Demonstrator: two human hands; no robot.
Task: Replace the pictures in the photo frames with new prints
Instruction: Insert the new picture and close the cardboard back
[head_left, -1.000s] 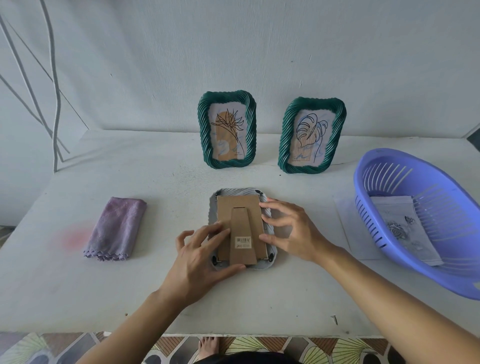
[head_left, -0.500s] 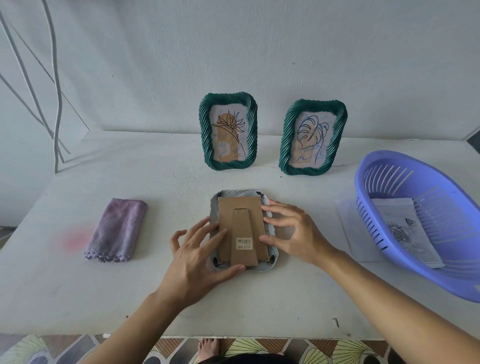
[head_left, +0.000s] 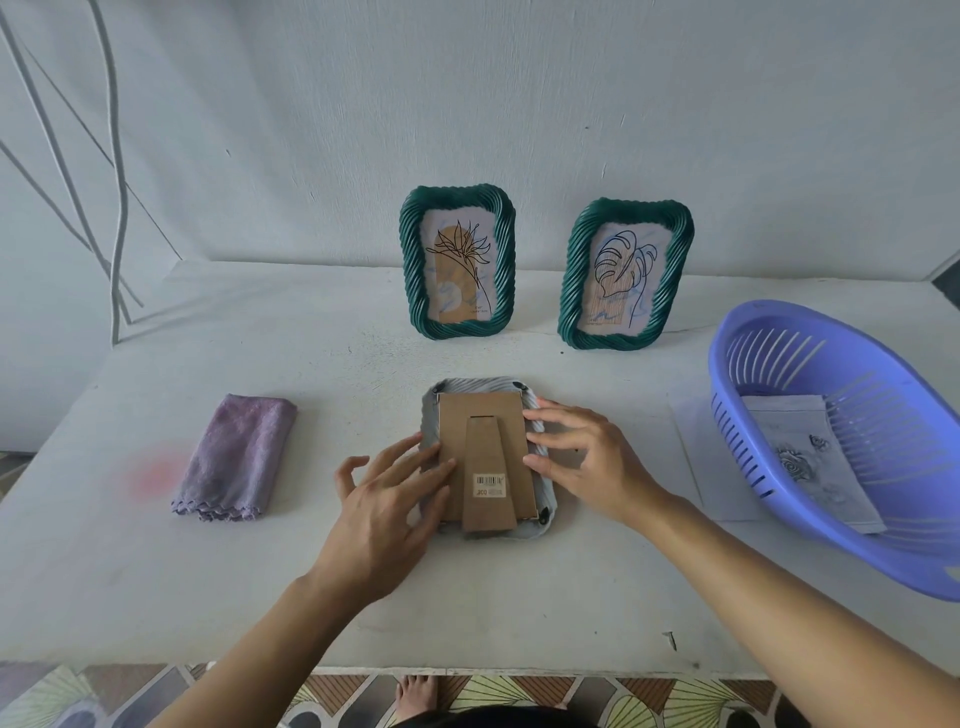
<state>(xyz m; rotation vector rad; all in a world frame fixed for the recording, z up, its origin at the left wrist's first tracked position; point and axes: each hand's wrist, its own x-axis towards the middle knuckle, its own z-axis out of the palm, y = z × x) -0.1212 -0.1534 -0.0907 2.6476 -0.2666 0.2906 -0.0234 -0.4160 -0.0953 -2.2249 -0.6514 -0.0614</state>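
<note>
A white wall (head_left: 519, 104) rises behind a white desk (head_left: 156, 571), with patterned floor tiles (head_left: 649, 699) showing below its near edge. In the middle of the desk a grey frame (head_left: 478, 385) lies face down, its brown cardboard backing (head_left: 457, 431) turned up. The folding stand (head_left: 491, 467) lies flat on the backing and carries a barcode sticker (head_left: 489, 485).

The left hand (head_left: 387, 509) rests on the frame's left side, its fingers straight and spread, their tips reaching the backing's left edge; it grips nothing. The right hand (head_left: 587, 462) is at the frame's right side, its fingers spread and lightly bent, their tips touching the rim and the backing's right edge without closing round anything.

Behind, near the wall, two green frames stand upright side by side: one (head_left: 457, 262) holds a flower drawing, the other (head_left: 625, 273) a leaf drawing. A folded purple cloth (head_left: 234, 462) lies well to the left. On the right a blue slotted basket (head_left: 883, 405) holds a pale print (head_left: 800, 457) and sits partly on a white sheet (head_left: 696, 457).
</note>
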